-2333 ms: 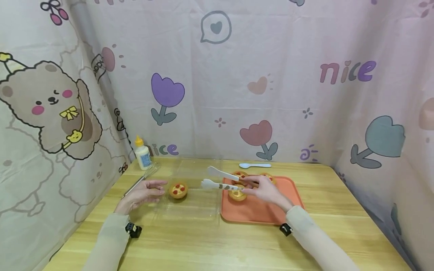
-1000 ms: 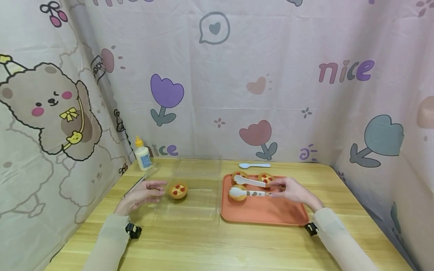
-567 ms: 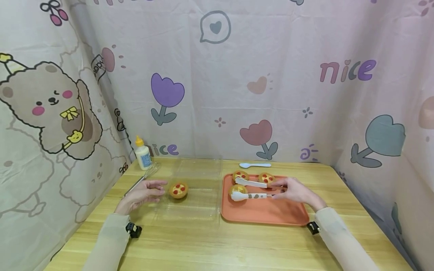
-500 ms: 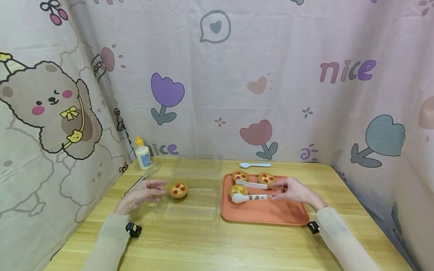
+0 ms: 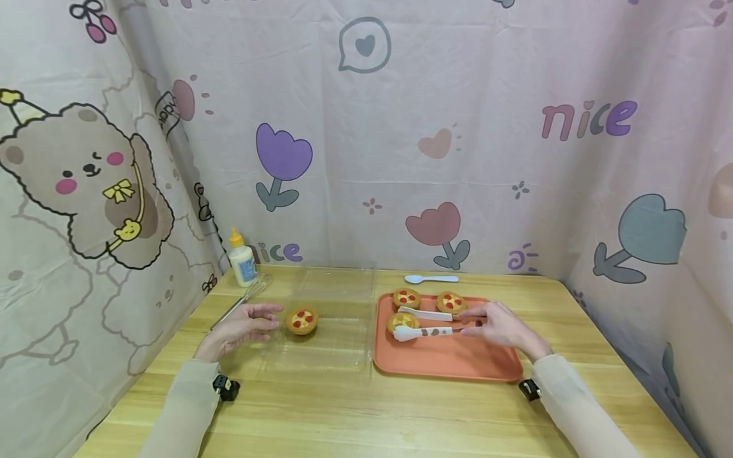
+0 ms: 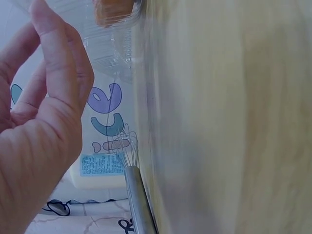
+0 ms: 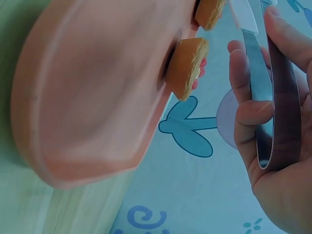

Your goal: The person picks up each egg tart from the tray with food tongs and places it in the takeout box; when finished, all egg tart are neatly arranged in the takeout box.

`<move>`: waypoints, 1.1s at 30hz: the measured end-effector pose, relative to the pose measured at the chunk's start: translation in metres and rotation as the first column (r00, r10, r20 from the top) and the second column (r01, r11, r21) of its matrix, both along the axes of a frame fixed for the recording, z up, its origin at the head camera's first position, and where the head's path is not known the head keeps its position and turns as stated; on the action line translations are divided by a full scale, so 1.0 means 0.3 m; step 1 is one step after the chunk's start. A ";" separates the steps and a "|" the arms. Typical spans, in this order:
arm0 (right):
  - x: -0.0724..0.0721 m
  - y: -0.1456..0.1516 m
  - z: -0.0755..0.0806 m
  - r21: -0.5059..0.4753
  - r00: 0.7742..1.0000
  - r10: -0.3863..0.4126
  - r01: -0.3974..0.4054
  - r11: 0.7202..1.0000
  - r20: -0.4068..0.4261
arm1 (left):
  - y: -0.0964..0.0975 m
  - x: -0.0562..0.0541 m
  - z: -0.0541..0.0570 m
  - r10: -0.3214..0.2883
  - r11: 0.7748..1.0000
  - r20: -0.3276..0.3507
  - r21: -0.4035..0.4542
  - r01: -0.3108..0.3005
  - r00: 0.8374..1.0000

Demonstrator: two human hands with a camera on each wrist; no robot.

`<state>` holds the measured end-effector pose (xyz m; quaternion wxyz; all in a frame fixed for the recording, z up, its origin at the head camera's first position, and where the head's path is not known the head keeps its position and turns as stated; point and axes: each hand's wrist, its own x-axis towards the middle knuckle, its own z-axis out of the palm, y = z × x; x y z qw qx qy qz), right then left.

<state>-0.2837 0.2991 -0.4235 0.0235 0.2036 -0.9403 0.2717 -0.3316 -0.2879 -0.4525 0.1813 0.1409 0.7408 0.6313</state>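
My right hand grips metal tongs with white tips, held spread above the orange tray. Nothing is clasped between the tips. In the head view they overlap the front tart, a small yellow one; whether they touch it I cannot tell. Behind it on the tray sit two tarts with red topping, one at left and one at right. My left hand hovers with loosely bent fingers beside a clear plastic container, holding nothing. One red-topped tart lies in the container.
A whisk lies left of the container, near a white glue bottle with a yellow cap. A pale blue spoon rests behind the tray. Patterned curtains enclose the back and sides of the wooden table.
My right hand has carried the tongs rightwards from over the container to the tray, then slightly lower around the front tart. My left hand has stayed in place.
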 end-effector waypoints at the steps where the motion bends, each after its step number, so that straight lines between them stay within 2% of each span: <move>1: 0.002 -0.002 0.001 0.000 1.000 -0.007 0.007 1.000 0.004 | -0.001 0.000 -0.001 -0.004 1.000 -0.003 -0.001 0.004 1.000; 7: 0.012 -0.016 0.013 -0.018 1.000 -0.016 0.016 1.000 0.003 | -0.001 -0.002 0.000 0.007 1.000 0.002 -0.003 -0.007 1.000; 14: 0.025 -0.036 0.029 -0.046 0.999 -0.005 0.003 0.999 -0.039 | -0.002 0.002 -0.002 0.012 1.000 -0.004 -0.018 -0.012 1.000; 23: 0.036 -0.075 0.036 -0.094 0.997 -0.042 0.037 0.995 -0.057 | -0.002 0.009 -0.014 0.031 0.999 0.002 -0.041 -0.031 1.000; 28: 0.047 -0.115 0.040 -0.131 0.998 -0.055 0.050 0.990 -0.036 | 0.001 0.008 -0.012 0.025 0.999 0.007 -0.025 -0.025 1.000; 33: 0.063 -0.182 0.046 -0.140 0.996 -0.078 0.071 0.988 -0.049 | 0.004 0.008 -0.009 0.020 1.000 0.010 -0.016 -0.020 1.000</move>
